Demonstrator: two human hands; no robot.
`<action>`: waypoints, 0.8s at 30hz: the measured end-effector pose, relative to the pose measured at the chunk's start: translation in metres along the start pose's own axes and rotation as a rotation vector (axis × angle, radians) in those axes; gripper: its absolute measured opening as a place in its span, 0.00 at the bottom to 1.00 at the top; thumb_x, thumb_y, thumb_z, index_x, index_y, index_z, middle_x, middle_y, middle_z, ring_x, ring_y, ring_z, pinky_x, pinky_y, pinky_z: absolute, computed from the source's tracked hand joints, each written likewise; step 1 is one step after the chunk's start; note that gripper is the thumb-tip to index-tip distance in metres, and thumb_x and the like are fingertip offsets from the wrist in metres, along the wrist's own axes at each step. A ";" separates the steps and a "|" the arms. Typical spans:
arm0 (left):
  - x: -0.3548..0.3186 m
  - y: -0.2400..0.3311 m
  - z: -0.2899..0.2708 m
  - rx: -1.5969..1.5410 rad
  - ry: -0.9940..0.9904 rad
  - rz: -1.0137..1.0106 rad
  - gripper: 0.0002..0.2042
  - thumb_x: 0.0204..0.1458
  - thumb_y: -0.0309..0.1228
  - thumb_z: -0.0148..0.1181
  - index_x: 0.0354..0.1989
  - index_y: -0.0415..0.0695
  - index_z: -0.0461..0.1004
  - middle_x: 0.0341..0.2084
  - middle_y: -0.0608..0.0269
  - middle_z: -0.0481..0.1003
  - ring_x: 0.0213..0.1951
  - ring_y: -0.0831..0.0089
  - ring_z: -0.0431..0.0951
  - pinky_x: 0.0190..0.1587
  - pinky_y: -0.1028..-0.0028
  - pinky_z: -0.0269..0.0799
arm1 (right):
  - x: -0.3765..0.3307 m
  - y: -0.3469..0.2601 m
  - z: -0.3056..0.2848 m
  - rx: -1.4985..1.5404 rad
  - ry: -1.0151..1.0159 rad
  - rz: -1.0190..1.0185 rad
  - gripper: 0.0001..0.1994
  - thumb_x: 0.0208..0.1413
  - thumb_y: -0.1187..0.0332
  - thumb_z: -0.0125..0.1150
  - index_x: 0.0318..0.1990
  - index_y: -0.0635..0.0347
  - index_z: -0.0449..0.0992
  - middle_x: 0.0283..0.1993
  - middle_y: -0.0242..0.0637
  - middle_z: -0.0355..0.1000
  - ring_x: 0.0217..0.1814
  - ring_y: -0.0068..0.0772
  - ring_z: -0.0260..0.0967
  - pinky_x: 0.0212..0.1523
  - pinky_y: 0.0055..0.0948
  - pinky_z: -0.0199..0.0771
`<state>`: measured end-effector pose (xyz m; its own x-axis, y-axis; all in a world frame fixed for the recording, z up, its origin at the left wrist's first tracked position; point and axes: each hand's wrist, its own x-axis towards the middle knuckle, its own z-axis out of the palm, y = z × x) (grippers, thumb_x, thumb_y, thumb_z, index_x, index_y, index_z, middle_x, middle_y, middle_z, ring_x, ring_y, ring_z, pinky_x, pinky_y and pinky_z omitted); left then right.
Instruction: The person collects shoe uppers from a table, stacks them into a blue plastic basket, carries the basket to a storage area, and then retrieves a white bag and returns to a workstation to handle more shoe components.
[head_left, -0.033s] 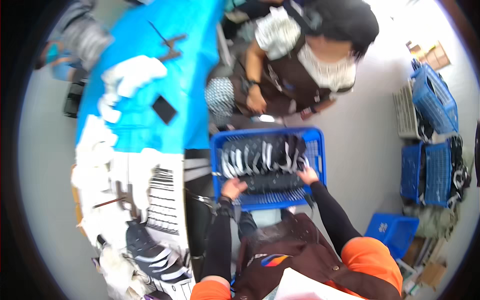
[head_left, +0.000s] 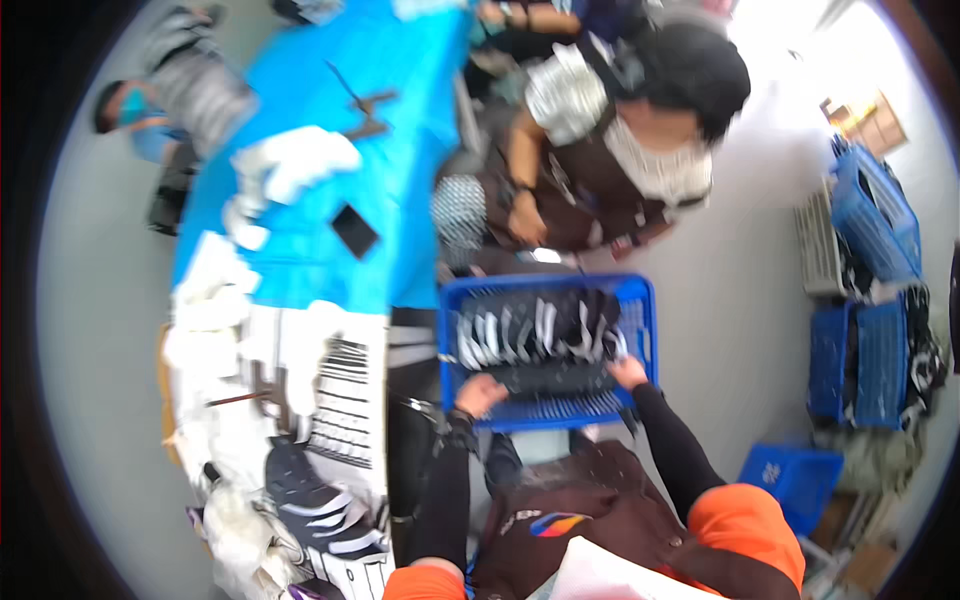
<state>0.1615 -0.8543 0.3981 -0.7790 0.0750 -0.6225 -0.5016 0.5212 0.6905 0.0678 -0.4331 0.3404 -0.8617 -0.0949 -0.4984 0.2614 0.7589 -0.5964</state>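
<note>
In front of me a blue plastic basket holds a row of folded black cloth pieces with white stripes. Along its near side lies a plain dark cloth bundle. My left hand grips that bundle at its near left end, thumb toward the middle. At the right end my right hand closes on the same bundle, close to the striped pieces. Motion blur hides the finer detail of the fingertips and the exact kind of cloth.
On the left a long table with a blue cover carries white cloth, a dark flat rectangle and a striped dark cloth piece. A co-worker sits beyond the basket. Blue baskets stand at right.
The whole view has shifted slightly, so the table and basket appear a little farther right and lower. Both hands keep their places on the dark bundle.
</note>
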 end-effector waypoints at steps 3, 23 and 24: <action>-0.203 0.079 0.007 -0.426 0.006 -0.008 0.26 0.52 0.39 0.69 0.54 0.34 0.72 0.39 0.58 0.80 0.42 0.75 0.79 0.46 0.73 0.75 | -0.155 -0.008 -0.083 -0.017 -0.032 -0.009 0.20 0.46 0.56 0.66 0.34 0.69 0.80 0.32 0.52 0.78 0.35 0.49 0.77 0.39 0.42 0.76; -0.501 0.266 -0.614 0.172 1.604 0.746 0.49 0.39 0.52 0.75 0.65 0.33 0.59 0.63 0.40 0.62 0.65 0.50 0.61 0.67 0.56 0.55 | -0.144 -0.827 0.098 0.561 -0.157 -0.583 0.21 0.52 0.54 0.65 0.43 0.66 0.77 0.34 0.42 0.75 0.34 0.32 0.72 0.29 0.30 0.73; -0.488 0.259 -0.654 0.356 1.682 0.399 0.55 0.35 0.57 0.75 0.67 0.35 0.55 0.64 0.42 0.61 0.66 0.49 0.61 0.67 0.49 0.53 | -0.150 -0.853 0.165 0.651 -0.273 -0.365 0.21 0.54 0.55 0.63 0.47 0.63 0.75 0.35 0.35 0.72 0.31 0.30 0.69 0.25 0.31 0.70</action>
<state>0.1663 -1.3119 1.1217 -0.4452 -0.5242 0.7259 -0.2810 0.8515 0.4426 0.0459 -1.1725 0.8205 -0.8269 -0.4836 -0.2869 0.2572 0.1284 -0.9578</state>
